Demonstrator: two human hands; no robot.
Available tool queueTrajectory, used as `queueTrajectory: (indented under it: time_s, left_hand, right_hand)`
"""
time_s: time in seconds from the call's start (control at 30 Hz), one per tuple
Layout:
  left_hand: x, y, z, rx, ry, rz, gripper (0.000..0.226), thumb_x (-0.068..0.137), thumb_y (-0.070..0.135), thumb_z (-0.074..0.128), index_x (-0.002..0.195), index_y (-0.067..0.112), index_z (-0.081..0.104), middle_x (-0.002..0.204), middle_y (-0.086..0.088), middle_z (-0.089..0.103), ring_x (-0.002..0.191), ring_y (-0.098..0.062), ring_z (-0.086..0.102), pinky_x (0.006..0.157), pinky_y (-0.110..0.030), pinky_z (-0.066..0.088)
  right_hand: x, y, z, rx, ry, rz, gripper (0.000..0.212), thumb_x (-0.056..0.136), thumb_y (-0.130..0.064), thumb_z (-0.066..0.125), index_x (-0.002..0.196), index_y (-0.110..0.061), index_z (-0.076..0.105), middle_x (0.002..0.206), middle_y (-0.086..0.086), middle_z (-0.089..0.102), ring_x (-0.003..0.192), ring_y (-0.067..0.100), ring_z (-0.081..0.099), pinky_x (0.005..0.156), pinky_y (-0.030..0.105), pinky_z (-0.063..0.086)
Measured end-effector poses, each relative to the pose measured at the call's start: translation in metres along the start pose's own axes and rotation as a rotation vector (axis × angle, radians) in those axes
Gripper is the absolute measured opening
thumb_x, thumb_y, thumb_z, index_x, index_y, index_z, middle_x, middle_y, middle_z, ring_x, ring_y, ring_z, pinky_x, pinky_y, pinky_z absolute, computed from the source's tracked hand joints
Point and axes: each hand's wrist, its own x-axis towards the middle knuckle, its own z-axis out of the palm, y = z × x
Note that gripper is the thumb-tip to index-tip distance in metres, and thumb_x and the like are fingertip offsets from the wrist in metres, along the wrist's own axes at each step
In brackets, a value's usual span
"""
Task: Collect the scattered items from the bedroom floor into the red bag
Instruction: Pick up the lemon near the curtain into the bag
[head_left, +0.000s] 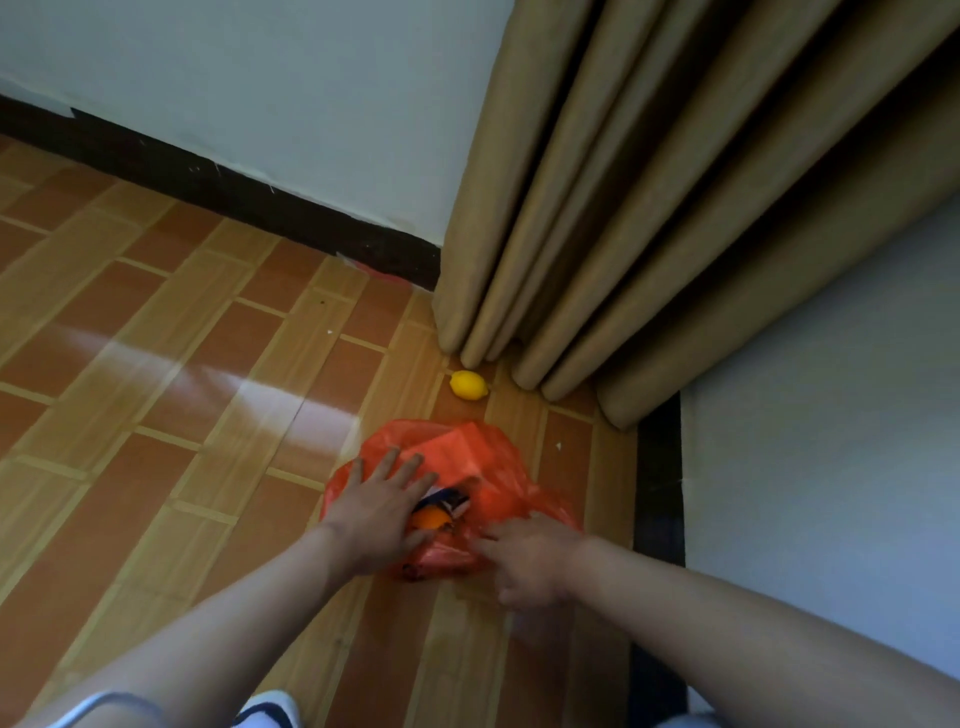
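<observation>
The red bag lies slumped on the floor, near the corner where the curtain hangs. It is thin, crinkly plastic, half see-through, and looks limp and very light. It will likely slide on the glossy floor and fold under any push, so the best hold is probably a pinch at the rim of its mouth or a handle, with one side lifted to keep it open. Inside, just under the fingertips of the left grip, an orange round thing and a dark wrapper show through the opening; what they are is unclear.

The left hand lies flat on the near-left side of the bag, fingers straight and spread, pressing the plastic down, not grasping it. The right hand sits at the near-right edge, its fingers bent toward the plastic; whether they pinch it I cannot tell.

Beyond both grips, past the far side of the bag, a lemon rests on the floor close to the curtain hem. It is smooth, firm and oval, apt to roll, easy to cup whole in one hand.

The floor is shiny, with a brick-like pattern of brown and tan. The curtain is tan cloth in heavy folds.
</observation>
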Motion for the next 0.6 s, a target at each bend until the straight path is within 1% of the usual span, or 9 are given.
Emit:
queueTrajectory:
  time_s: [0.07,0.13,0.17,0.23,0.3,0.33,0.4,0.5,0.6]
  left_hand:
    - [0.003,0.009,0.002,0.001,0.023,0.014,0.085,0.097,0.075,0.035,0.165,0.034,0.005,0.175,-0.002,-0.003,0.160,-0.032,-0.007,0.125,-0.066,0.006]
    - [0.003,0.017,0.006,0.006,0.027,0.027,0.085,0.097,0.076,0.031,0.165,0.034,0.005,0.175,-0.002,-0.002,0.160,-0.032,-0.008,0.125,-0.067,0.004]
    - [0.001,0.020,0.008,0.021,0.023,0.032,0.084,0.098,0.075,0.030,0.165,0.033,0.005,0.175,-0.002,-0.002,0.160,-0.032,-0.008,0.125,-0.067,0.004]
    - [-0.001,0.023,0.014,0.060,0.023,0.042,0.081,0.099,0.072,0.030,0.165,0.033,0.005,0.175,-0.003,-0.001,0.160,-0.034,-0.008,0.124,-0.068,0.004]
    - [-0.003,0.024,0.019,0.082,0.017,0.045,0.079,0.100,0.069,0.031,0.165,0.034,0.004,0.175,-0.004,-0.001,0.160,-0.035,-0.009,0.124,-0.069,0.003]
    - [-0.004,0.024,0.020,0.078,0.017,0.030,0.079,0.101,0.068,0.031,0.165,0.032,0.003,0.175,-0.004,-0.001,0.160,-0.035,-0.008,0.124,-0.069,0.003]
    - [-0.006,0.022,0.021,0.044,0.019,-0.022,0.082,0.101,0.068,0.033,0.166,0.028,0.003,0.175,-0.004,0.000,0.160,-0.033,-0.007,0.124,-0.067,0.004]
    - [-0.007,0.017,0.019,0.037,0.025,-0.036,0.083,0.101,0.068,0.034,0.166,0.027,0.004,0.175,-0.003,0.000,0.160,-0.033,-0.008,0.125,-0.067,0.004]
    - [-0.006,0.018,0.022,0.065,-0.001,-0.016,0.083,0.101,0.069,0.032,0.166,0.029,0.000,0.175,-0.003,-0.004,0.160,-0.035,-0.011,0.124,-0.069,0.004]
  right_hand:
    - [-0.010,0.005,0.016,0.018,-0.137,0.002,0.075,0.096,-0.042,0.063,0.160,-0.024,0.031,0.158,0.008,0.040,0.141,0.035,0.043,0.113,0.050,0.036]
    - [-0.014,0.007,0.019,0.109,-0.244,0.045,0.065,0.096,-0.035,0.066,0.154,-0.019,0.042,0.152,0.012,0.049,0.136,0.036,0.050,0.107,0.041,0.043]
    - [-0.014,0.006,0.016,0.133,-0.247,0.060,0.056,0.096,-0.030,0.066,0.147,-0.016,0.050,0.145,0.014,0.056,0.131,0.036,0.055,0.102,0.038,0.047]
    - [-0.010,0.003,0.004,0.084,-0.076,0.041,0.038,0.094,-0.026,0.064,0.129,-0.012,0.063,0.129,0.016,0.066,0.119,0.037,0.063,0.092,0.038,0.053]
    - [-0.003,-0.003,-0.006,0.002,0.179,-0.024,0.033,0.092,-0.027,0.060,0.121,-0.011,0.065,0.123,0.014,0.066,0.112,0.037,0.065,0.088,0.042,0.053]
    - [0.001,-0.007,-0.009,-0.024,0.282,-0.068,0.035,0.092,-0.027,0.059,0.123,-0.011,0.063,0.127,0.013,0.063,0.114,0.036,0.062,0.091,0.044,0.052]
    - [0.010,-0.012,-0.008,-0.043,0.382,-0.132,0.052,0.090,-0.029,0.060,0.138,-0.011,0.054,0.147,0.012,0.048,0.133,0.034,0.050,0.104,0.047,0.045]
    - [0.018,-0.009,0.002,-0.030,0.259,-0.103,0.087,0.089,-0.035,0.065,0.162,-0.013,0.023,0.170,0.010,0.019,0.156,0.030,0.022,0.122,0.052,0.026]
    - [0.014,-0.004,0.008,-0.007,0.116,-0.081,0.105,0.088,-0.039,0.070,0.166,-0.015,0.003,0.173,0.009,0.011,0.158,0.027,0.016,0.124,0.050,0.020]
